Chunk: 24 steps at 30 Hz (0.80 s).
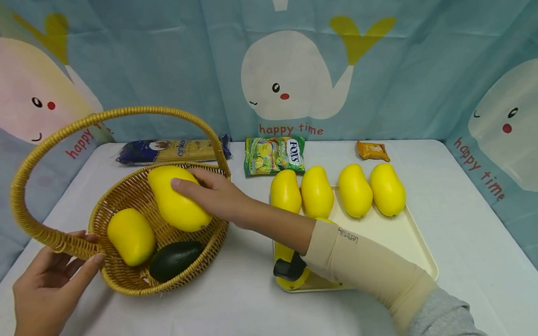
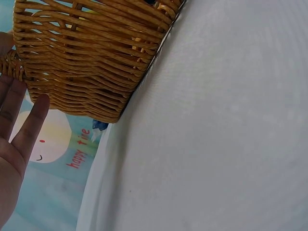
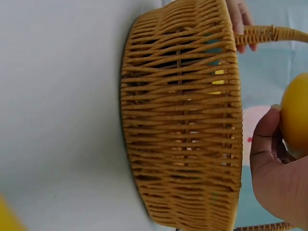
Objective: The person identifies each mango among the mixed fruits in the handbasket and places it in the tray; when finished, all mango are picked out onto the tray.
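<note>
My right hand holds a yellow mango above the inside of the wicker basket, thumb on its near side. In the right wrist view the mango is above the basket's rim. At the basket's left, my left hand grips the foot of the arched handle between thumb and fingers. Inside the basket lie another yellow mango and a dark green avocado-like fruit. Several yellow mangoes lie on a cream tray at the right; my right forearm hides some of them.
Behind the basket lies a blue-and-yellow pasta packet. A green candy bag and a small orange packet lie at the back of the white table. A blue whale-print curtain hangs behind. A black piece shows below the forearm.
</note>
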{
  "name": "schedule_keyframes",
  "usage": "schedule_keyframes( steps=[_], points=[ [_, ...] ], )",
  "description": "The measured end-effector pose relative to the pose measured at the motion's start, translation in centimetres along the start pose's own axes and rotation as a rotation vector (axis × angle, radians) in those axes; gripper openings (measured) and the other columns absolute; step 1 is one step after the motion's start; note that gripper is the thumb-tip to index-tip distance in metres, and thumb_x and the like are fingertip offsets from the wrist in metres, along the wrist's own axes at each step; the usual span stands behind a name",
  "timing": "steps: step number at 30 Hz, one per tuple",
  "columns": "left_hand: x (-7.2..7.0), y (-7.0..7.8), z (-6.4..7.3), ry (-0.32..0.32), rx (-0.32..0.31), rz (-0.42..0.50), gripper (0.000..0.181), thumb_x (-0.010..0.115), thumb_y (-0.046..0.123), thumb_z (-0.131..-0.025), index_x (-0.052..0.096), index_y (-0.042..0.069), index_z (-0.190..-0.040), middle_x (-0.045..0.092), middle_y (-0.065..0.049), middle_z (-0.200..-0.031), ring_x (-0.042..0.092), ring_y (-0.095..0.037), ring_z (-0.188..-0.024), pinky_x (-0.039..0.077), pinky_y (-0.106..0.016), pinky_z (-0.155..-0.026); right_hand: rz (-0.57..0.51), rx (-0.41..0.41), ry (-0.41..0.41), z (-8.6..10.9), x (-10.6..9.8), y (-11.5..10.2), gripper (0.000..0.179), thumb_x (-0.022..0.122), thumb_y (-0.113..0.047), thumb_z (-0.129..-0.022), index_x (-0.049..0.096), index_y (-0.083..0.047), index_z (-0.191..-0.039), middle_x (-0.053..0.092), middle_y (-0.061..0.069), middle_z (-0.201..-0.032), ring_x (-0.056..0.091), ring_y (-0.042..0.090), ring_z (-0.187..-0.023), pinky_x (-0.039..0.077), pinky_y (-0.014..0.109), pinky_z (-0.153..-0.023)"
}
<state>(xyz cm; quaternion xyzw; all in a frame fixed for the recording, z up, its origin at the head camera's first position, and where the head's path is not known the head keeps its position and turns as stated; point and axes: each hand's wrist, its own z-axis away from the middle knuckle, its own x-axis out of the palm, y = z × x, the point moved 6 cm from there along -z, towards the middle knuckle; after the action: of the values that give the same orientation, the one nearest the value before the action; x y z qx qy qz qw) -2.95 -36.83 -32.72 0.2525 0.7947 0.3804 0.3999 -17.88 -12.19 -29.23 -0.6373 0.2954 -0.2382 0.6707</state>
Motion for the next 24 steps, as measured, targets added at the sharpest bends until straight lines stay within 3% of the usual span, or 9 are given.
schedule_keyframes(
  steps=[8, 24],
  points=[
    [-0.1, -0.1, 0.1, 0.002, -0.013, -0.007, 0.055, 0.071, -0.024, -0.078, 0.059, -0.007, -0.129, 0.065, -0.006, -0.12, 0.063, -0.012, -0.109, 0.051, -0.012, -0.089, 0.013, 0.076, 0.055, 2.1, -1.0, -0.2, 0.045, 0.051, -0.044, -0.103, 0.055, -0.022, -0.142, 0.066, 0.0, -0.101, 0.062, 0.019, -0.085, 0.056, 0.031, -0.077],
    [-0.1, -0.5, 0.0, 0.004, -0.036, -0.014, 0.055, 0.072, -0.022, -0.079, 0.058, -0.005, -0.13, 0.064, -0.003, -0.12, 0.062, -0.01, -0.11, 0.05, -0.011, -0.089, -0.012, 0.11, 0.039, 6.9, -2.6, -0.8, 0.049, 0.047, -0.044, -0.104, 0.048, -0.018, -0.145, 0.064, 0.007, -0.107, 0.061, 0.024, -0.091, 0.055, 0.034, -0.081]
  ],
)
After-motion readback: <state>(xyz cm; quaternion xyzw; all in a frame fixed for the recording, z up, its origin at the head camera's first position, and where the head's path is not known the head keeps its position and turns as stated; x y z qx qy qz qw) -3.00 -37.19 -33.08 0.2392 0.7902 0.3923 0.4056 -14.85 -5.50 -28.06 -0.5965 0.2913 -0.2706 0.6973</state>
